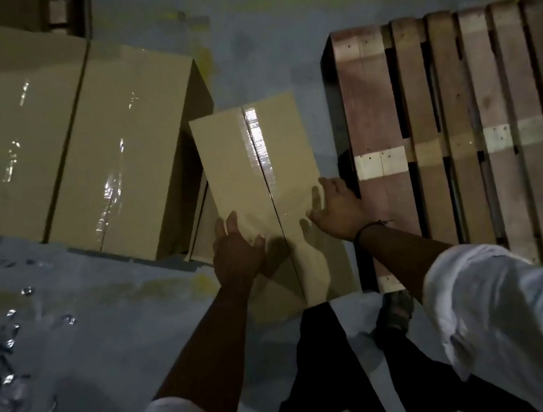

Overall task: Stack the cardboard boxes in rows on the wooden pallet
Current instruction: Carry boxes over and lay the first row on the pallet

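A tan cardboard box point(253, 159) sealed with clear tape down its middle is in front of me, between the box stack and the pallet. My left hand point(236, 253) lies on its near left part, fingers spread over the top. My right hand point(337, 207) presses on its near right edge with fingers apart. Whether the box is lifted off the floor I cannot tell. The wooden pallet point(460, 132) lies on the floor to the right, its slats bare.
Two larger taped cardboard boxes point(74, 138) stand side by side at the left, close against the held box. Grey concrete floor point(73, 335) with shiny scraps lies at lower left. My dark trousers and a shoe point(394, 307) are below the box.
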